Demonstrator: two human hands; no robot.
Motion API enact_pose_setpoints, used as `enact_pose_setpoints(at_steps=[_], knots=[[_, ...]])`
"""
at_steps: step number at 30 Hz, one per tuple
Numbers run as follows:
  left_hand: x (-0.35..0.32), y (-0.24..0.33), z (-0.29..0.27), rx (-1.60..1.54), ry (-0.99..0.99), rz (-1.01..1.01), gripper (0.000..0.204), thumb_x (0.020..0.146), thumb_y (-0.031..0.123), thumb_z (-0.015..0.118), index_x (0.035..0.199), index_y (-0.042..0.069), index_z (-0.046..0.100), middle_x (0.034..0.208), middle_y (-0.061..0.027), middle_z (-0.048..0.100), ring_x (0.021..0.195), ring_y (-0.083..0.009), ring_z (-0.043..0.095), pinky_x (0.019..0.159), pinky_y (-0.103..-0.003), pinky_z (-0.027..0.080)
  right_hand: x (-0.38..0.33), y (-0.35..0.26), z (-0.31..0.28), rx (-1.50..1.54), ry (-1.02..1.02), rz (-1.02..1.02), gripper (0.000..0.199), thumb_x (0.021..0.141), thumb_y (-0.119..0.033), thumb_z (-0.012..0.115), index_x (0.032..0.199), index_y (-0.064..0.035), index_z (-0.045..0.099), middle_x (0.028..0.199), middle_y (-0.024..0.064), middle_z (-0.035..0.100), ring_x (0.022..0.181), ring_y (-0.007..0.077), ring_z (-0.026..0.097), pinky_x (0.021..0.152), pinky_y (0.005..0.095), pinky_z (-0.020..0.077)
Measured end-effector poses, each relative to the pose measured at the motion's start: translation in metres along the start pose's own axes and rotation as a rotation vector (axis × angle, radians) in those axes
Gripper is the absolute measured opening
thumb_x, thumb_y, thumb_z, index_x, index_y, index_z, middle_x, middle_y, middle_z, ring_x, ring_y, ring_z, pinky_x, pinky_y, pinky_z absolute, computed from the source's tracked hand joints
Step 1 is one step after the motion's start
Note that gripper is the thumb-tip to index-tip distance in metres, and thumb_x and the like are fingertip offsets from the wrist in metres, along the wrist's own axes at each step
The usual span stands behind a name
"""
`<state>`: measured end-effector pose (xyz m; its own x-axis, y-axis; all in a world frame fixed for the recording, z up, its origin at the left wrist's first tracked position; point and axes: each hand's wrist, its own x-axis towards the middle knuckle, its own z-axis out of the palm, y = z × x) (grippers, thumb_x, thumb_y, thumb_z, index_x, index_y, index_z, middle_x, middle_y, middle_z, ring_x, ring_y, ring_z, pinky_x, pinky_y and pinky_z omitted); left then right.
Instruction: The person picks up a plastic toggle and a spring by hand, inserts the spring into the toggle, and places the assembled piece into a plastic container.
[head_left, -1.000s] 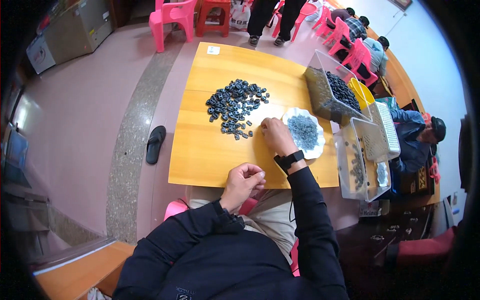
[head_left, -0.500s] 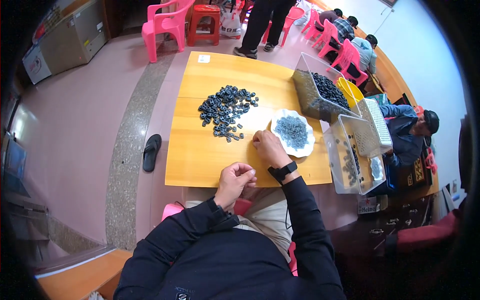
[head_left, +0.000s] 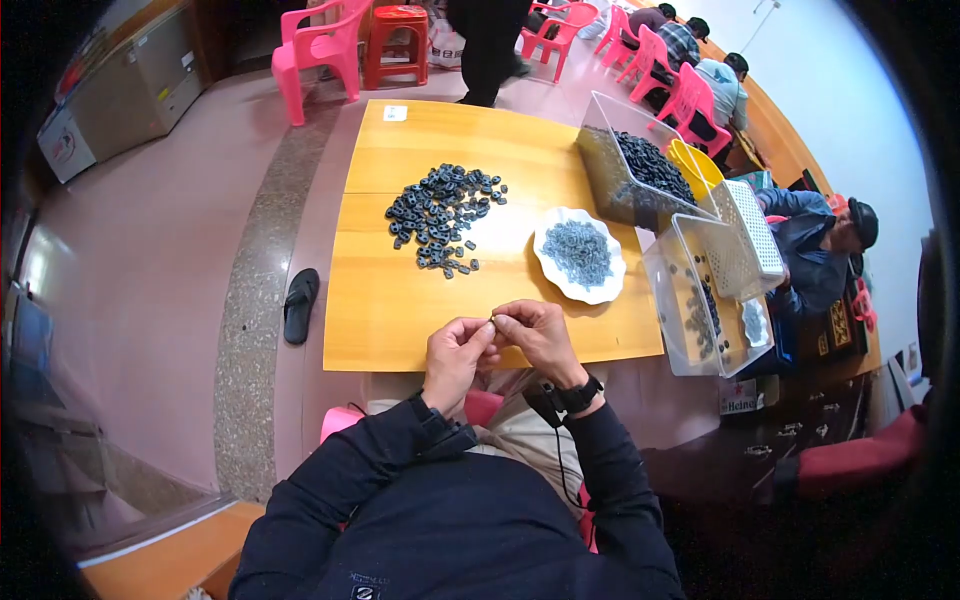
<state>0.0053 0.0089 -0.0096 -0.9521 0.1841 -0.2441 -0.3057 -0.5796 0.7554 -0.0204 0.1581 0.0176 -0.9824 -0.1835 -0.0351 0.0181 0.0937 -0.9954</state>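
From the head camera, the right hand has left the spot beside the plate and come back to meet the left hand at the bench's near edge, so the work now sits between both hands instead of being split across the bench. The thumbs and forefingers of both are pinched together, tip to tip, on a tiny dark piece; it is too small and too covered to tell which kind, or which hand bears it. The left hand has hardly shifted. The black pieces lie in a loose heap left of the bench's middle, and the clear bits fill the plate toward the right edge. A deep bin of black parts stands by the far right corner, with a yellow tub behind it; a shallower bin and a white basket are past the right edge. The plate stands between the right hand and the deep bin, whose high walls also bar a low reach.
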Motion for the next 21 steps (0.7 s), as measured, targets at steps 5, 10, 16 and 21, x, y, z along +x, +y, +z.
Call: enact_pose_setpoints(at_steps=[5,10,16,21], knots=[[-0.002,0.001,0.0,0.045,-0.019,-0.013,0.011,0.093,0.011,0.059,0.095,0.001,0.061,0.083,-0.0041,0.063,0.07,-0.0099,0.06,0.065,-0.024,0.053,-0.007,-0.003,-0.013,-0.081,-0.004,-0.028,0.014,0.088,-0.006,0.064,0.095,0.0057,0.065,0.081,0.0053,0.067,0.068,0.0093,0.062,0.059,0.0234,0.0512],[-0.004,0.005,0.0,0.02,-0.042,-0.05,0.01,0.091,0.009,0.06,0.094,0.0,0.061,0.086,-0.0072,0.065,0.072,-0.0124,0.062,0.067,-0.025,0.055,0.005,-0.001,-0.06,-0.719,0.365,-0.345,0.012,0.084,-0.005,0.066,0.095,0.0006,0.066,0.08,0.009,0.065,0.072,0.0179,0.065,0.063,0.0298,0.0511],[-0.004,0.007,0.001,-0.018,-0.047,-0.092,0.009,0.09,0.007,0.06,0.093,-0.002,0.061,0.088,-0.0096,0.065,0.075,-0.0136,0.063,0.07,-0.026,0.055,0.013,-0.001,-0.1,-1.275,0.577,-0.09,0.021,0.08,-0.02,0.065,0.095,-0.0052,0.067,0.096,0.0133,0.064,0.091,0.0328,0.063,0.076,0.0423,0.0496],[-0.004,0.01,0.002,-0.026,-0.039,-0.138,0.009,0.09,0.007,0.06,0.093,-0.001,0.06,0.089,-0.01,0.065,0.076,-0.0138,0.064,0.07,-0.026,0.056,0.024,0.006,-0.114,-1.322,0.504,-0.03,0.017,0.081,-0.02,0.062,0.089,-0.0066,0.068,0.094,0.0149,0.065,0.086,0.0353,0.063,0.074,0.0445,0.0503]])
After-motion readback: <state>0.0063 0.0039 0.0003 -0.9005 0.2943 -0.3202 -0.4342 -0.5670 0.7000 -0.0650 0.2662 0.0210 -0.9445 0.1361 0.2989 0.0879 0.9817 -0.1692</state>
